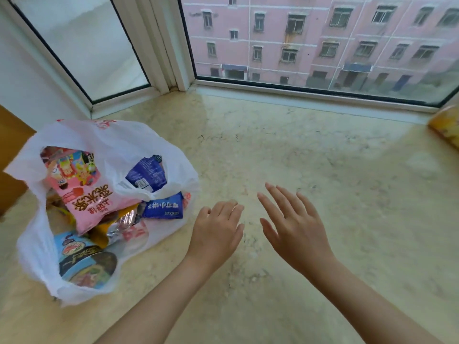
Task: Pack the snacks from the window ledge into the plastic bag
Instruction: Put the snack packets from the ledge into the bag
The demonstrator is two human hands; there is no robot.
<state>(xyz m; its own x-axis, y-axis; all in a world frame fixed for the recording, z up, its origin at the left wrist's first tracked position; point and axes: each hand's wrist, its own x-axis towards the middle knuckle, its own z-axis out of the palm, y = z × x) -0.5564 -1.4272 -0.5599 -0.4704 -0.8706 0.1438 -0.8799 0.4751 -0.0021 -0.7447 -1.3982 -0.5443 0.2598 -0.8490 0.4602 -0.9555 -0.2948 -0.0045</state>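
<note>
Both hands are at lower centre above the window ledge (310, 170). Left hand (216, 234): grip loosely curled, holding nothing. Right hand (295, 227): grip spread apart, empty. Plastic bag (119, 142), at left, lies open with a noodle cup (84, 264), pink packet (79, 189) and blue packets (162, 206) inside; deeper contents are hidden. A yellow snack (445, 126) is cut off at the right edge. Bare ledge extends behind the hands.

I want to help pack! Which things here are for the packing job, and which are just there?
For the job:
plastic bag
pink snack packet
blue packets
noodle bowl
yellow packet on the ledge

Just there:
window
marble ledge
</note>
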